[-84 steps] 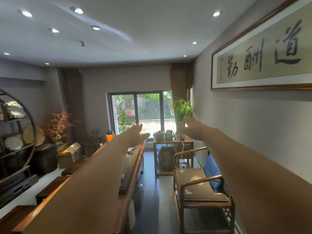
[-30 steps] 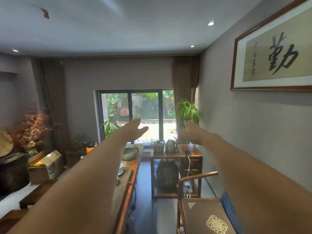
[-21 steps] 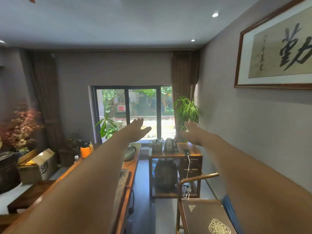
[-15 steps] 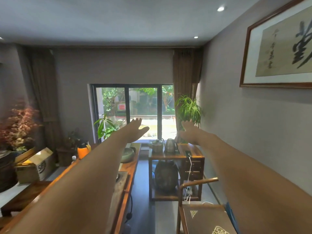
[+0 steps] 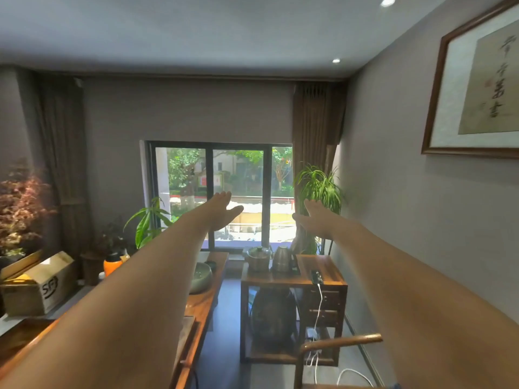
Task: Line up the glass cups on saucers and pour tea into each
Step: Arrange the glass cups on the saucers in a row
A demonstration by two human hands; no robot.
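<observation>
Left hand: the left hand (image 5: 222, 210) is stretched straight forward at the end of a bare arm, fingers spread flat, thumb out to the side, holding nothing.
Right hand: the right hand (image 5: 314, 217) is stretched forward the same way, palm turned inward, fingers loose and apart, empty.
Gap between hands: both hands hang in the air in front of the dark-framed sliding window (image 5: 222, 192), well apart from each other.
Tabletop: a long reddish-brown wooden tabletop (image 5: 206, 301) runs below the left arm toward the window; the arm hides most of it.
On the tabletop: a round grey-green ceramic bowl (image 5: 200, 277) sits near its far end, partly behind the left arm.
Side table: a small brown wooden side table (image 5: 323, 272) stands beyond the tabletop's far right corner, carrying a lidded steel pot (image 5: 259, 258) and, just beside it, a steel kettle (image 5: 282, 259).
Under the side table: a large dark rounded jar (image 5: 271, 315) on the lower shelf, with white cables (image 5: 316, 327) hanging beside it.
Task things: no glass cups or saucers can be made out.
Other things: a green leafy potted plant (image 5: 320, 189) by the curtain; a curved wooden chair arm (image 5: 341, 342) at lower right; an orange flask with a black cap (image 5: 112, 263).
Writing: a cardboard box (image 5: 39, 284) at far left printed "SF"; a framed calligraphy scroll (image 5: 477, 85) on the right wall, its characters not legible to me.
</observation>
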